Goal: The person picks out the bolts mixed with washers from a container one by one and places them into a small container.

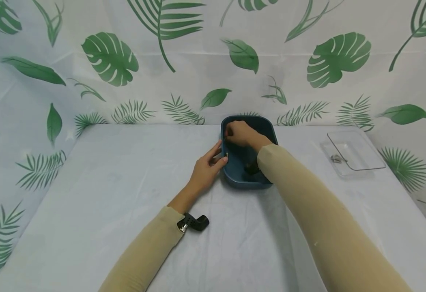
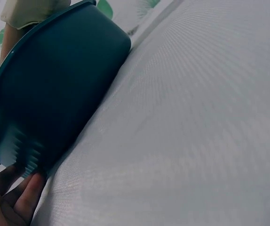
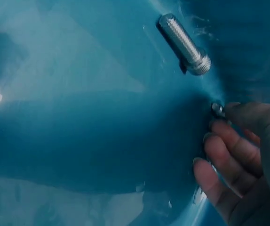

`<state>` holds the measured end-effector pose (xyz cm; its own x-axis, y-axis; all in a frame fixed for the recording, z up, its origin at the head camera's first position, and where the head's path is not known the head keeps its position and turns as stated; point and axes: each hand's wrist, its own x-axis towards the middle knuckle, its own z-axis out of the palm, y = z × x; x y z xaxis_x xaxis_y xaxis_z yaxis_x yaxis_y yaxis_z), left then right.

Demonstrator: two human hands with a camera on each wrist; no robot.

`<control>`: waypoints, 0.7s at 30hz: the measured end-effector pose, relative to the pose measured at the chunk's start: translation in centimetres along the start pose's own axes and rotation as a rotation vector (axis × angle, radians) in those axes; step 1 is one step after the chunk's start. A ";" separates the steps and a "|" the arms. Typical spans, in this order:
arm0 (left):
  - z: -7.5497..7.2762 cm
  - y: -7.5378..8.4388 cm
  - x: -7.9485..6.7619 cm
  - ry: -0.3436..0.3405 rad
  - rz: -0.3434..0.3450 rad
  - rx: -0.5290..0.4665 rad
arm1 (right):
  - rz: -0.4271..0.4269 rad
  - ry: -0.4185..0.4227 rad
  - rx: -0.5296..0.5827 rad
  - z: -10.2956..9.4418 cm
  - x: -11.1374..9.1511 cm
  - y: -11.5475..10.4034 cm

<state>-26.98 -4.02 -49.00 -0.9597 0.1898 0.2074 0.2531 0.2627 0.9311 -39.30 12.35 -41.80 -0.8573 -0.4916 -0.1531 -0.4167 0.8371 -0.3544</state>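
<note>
A deep blue plastic bin (image 1: 247, 184) with rounded corners stands near the back of the table. My left hand (image 1: 204, 172) holds its left side, thumb at the rim and fingers (image 2: 30, 194) against the outer wall. Inside the bin my right hand (image 1: 241, 134) reaches to the far left corner. Its thumb and index fingertips pinch a small metal piece (image 3: 218, 110), mostly hidden by the fingers. Beside them a silver socket-head bolt (image 3: 184, 43) with a knurled head lies against the blue plastic.
A clear plastic box (image 1: 348, 167) stands at the right of the table, with a few small metal parts (image 1: 336, 158) in it. Behind the white-covered table (image 1: 125, 170) hangs a leaf-print cloth (image 1: 191, 77). A black wrist camera (image 1: 194, 223) sits on the left wrist.
</note>
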 end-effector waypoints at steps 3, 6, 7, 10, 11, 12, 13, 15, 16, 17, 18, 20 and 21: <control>-0.1 -0.1 0.0 -0.001 -0.003 -0.003 | 0.066 0.009 0.012 0.2 0.1 -0.3; -0.1 -0.1 0.0 -0.006 -0.012 -0.005 | 0.139 0.020 0.055 0.4 0.1 -0.4; -0.1 -0.1 0.0 -0.006 -0.013 -0.003 | 0.149 0.025 0.067 0.4 0.1 -0.4; -0.1 -0.1 0.0 -0.009 -0.015 0.002 | 0.146 0.042 0.086 0.6 0.1 -0.3; -0.1 -0.1 0.0 -0.009 -0.014 0.004 | 0.132 0.044 0.086 0.6 0.0 -0.2; -0.1 0.0 0.0 -0.008 -0.014 0.002 | 0.115 0.047 0.079 0.6 0.0 -0.1; -0.1 0.0 0.0 -0.007 -0.014 -0.002 | 0.101 0.047 0.076 0.6 0.0 0.0; -0.1 0.0 0.0 -0.006 -0.012 -0.010 | 0.084 0.041 0.075 0.5 -0.1 0.1; -0.1 0.1 0.0 -0.005 -0.012 -0.015 | 0.078 0.036 0.073 0.4 -0.2 0.2; -0.1 0.1 0.0 -0.005 -0.010 -0.021 | 0.074 0.030 0.072 0.4 -0.2 0.2; -0.3 0.7 -0.2 -0.013 -0.016 -0.029 | 0.073 0.022 0.074 0.3 -0.3 0.3; -0.3 0.7 -0.2 -0.015 -0.016 -0.035 | 0.061 0.004 0.072 0.2 -0.3 0.4; -0.3 0.7 -0.2 -0.015 -0.016 -0.035 | 0.055 -0.007 0.068 0.1 -0.4 0.4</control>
<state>-26.63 -4.18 -48.28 -0.9617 0.1998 0.1877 0.2326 0.2323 0.9444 -39.12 12.82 -41.96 -0.8763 -0.4469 -0.1801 -0.3472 0.8448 -0.4072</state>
